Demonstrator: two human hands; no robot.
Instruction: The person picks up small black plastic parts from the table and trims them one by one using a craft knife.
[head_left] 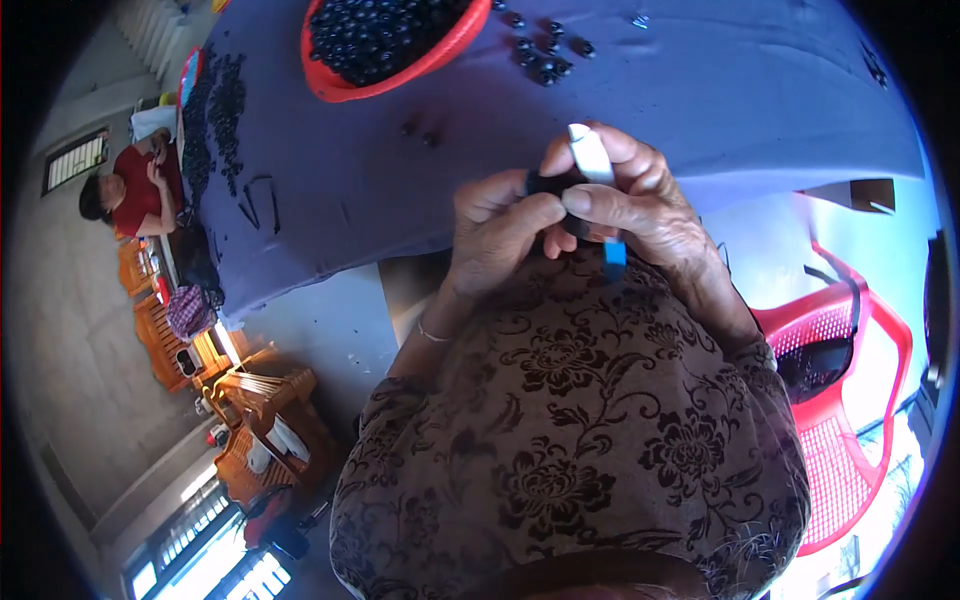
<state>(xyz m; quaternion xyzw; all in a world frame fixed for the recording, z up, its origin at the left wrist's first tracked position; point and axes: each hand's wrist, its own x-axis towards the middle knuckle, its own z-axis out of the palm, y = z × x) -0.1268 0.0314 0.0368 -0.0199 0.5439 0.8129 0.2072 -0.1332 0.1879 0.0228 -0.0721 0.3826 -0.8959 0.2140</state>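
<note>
Both my hands are raised close together in front of my body, near the front edge of the cloth-covered table. My left hand (500, 222) pinches a small black round part (543, 184) between thumb and fingers. My right hand (645, 205) is closed around a slim tool (591, 157) with a pale, flat upper end and a blue lower end; its exact kind is not clear. The right thumb meets the left thumb at the black part. Fingers hide most of that part.
A red basket (400, 82) full of black round parts stands on the blue tablecloth (330, 180). Several loose parts (548, 70) lie beside it, and more are spread at the left. A person in red (140, 190) sits at the far left. A red plastic chair (835, 440) is at my right.
</note>
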